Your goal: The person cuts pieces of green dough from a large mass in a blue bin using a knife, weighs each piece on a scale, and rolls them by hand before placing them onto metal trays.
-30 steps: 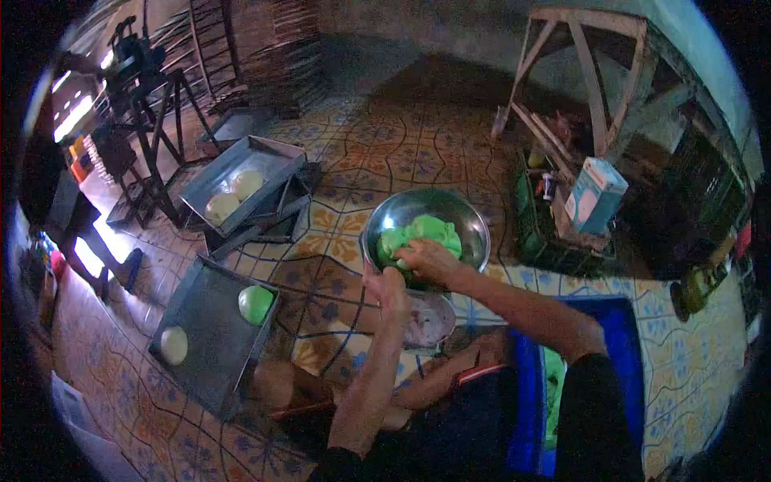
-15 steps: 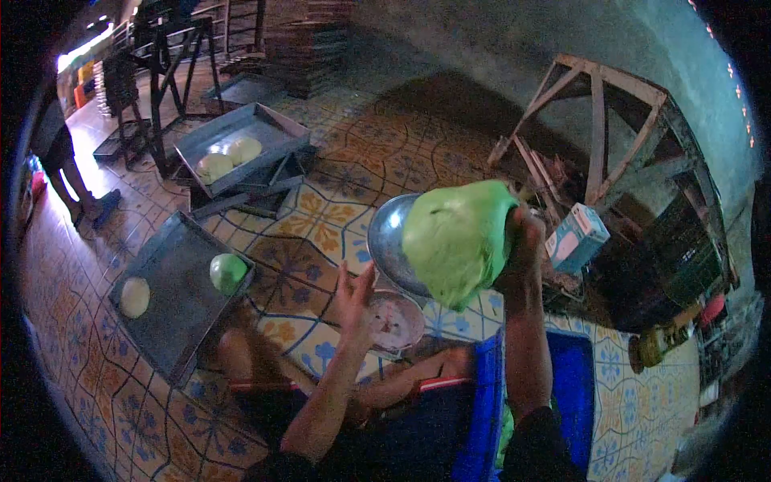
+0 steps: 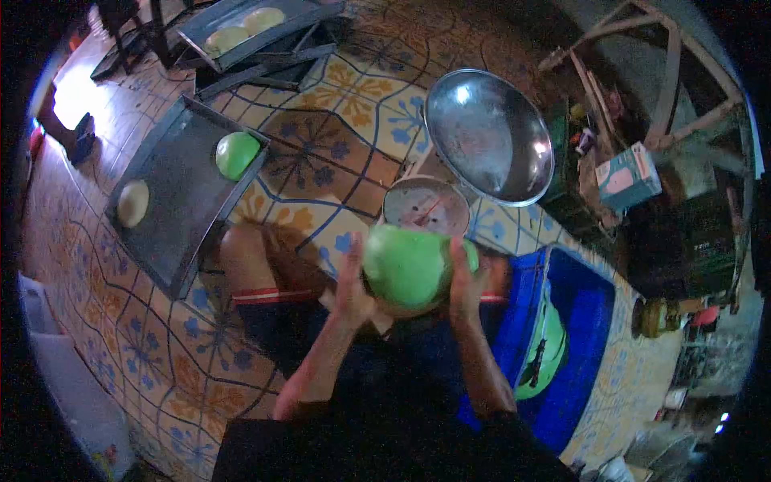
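A large lump of green dough [image 3: 408, 265] is held up between my two hands, over my lap. My left hand [image 3: 350, 287] presses on its left side and my right hand [image 3: 466, 283] on its right side, where some dough bulges past the fingers. Just beyond the dough is a round scale [image 3: 426, 206] with a dial-like face. A wide, shiny metal bowl [image 3: 490, 136] stands tilted behind the scale. To my right, a blue crate [image 3: 590, 321] has more green dough [image 3: 550, 353] in it, with a dark object lying against that dough.
At the left, a dark metal tray [image 3: 178, 189] holds a green dough ball [image 3: 238, 155] and a pale one [image 3: 132, 202]. Another tray [image 3: 281, 30] with two pale balls rests on stacked trays. A wooden frame [image 3: 666, 80] and a small box [image 3: 629, 177] are at the right.
The green dough has come down from my raised right hand to between both hands. My view has tilted downward, and the metal bowl shows fully now.
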`<state>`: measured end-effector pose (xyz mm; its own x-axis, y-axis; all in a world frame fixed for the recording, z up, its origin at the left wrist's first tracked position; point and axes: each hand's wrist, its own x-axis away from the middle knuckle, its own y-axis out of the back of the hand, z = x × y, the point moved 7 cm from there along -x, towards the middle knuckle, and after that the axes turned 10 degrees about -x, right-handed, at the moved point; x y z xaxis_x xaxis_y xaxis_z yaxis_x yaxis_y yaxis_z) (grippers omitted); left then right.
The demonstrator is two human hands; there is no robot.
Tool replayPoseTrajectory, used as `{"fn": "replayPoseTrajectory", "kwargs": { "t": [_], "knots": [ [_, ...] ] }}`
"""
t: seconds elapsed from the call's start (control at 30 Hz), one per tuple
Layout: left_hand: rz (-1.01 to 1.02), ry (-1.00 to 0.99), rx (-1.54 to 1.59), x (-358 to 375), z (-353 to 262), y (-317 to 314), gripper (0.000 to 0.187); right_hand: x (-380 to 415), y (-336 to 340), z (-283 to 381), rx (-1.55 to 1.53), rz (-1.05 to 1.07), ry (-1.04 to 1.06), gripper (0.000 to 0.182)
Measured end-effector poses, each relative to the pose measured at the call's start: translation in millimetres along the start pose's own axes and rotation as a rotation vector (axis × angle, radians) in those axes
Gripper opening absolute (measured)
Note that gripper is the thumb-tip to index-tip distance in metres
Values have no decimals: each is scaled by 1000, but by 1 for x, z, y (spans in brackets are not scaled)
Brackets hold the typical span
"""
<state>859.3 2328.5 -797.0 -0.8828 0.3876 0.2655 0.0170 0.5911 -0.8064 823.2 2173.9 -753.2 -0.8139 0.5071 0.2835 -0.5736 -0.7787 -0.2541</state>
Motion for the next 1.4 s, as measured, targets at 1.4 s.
{"fn": "replayPoseTrajectory", "kwargs": {
  "t": [1.4],
  "knots": [
    [33,-264,-587,-4,-10,6,60,10,-14,-2,476,262,135,33]
  ]
}}
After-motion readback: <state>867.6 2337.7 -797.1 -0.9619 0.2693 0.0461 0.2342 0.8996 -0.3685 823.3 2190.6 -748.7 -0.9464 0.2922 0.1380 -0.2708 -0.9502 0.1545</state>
